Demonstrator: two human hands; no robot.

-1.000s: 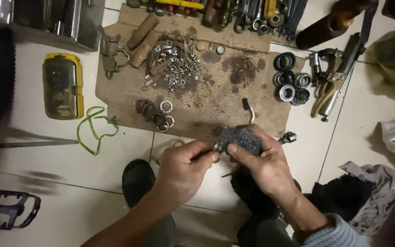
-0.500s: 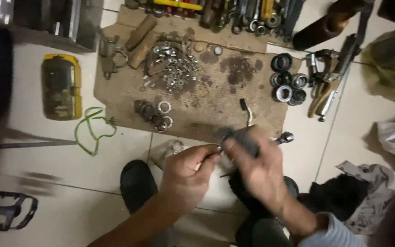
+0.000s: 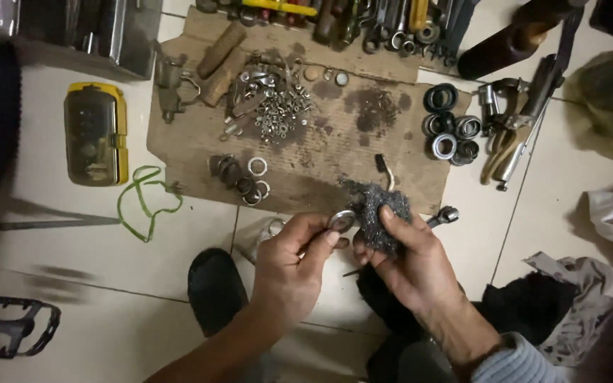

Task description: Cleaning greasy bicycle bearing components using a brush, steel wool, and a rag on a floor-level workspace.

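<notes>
ring to the left, wool to the right

while my left hand pinches the small metal ring at its fingertips, fingers clamped on its rim, the ring stands just left of the steel wool pad. my right hand is clenched around that pad, thumb on top. ring and pad touch edge to edge, above the floor tiles, near the cardboard sheet.

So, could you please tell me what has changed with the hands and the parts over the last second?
The left hand has drawn a small metal ring out from under the steel wool pad, so it now shows at the fingertips. The right hand keeps its grip on the pad, now beside the ring instead of covering it. The cardboard sheet, the nuts and the yellow case lie as before.
</notes>
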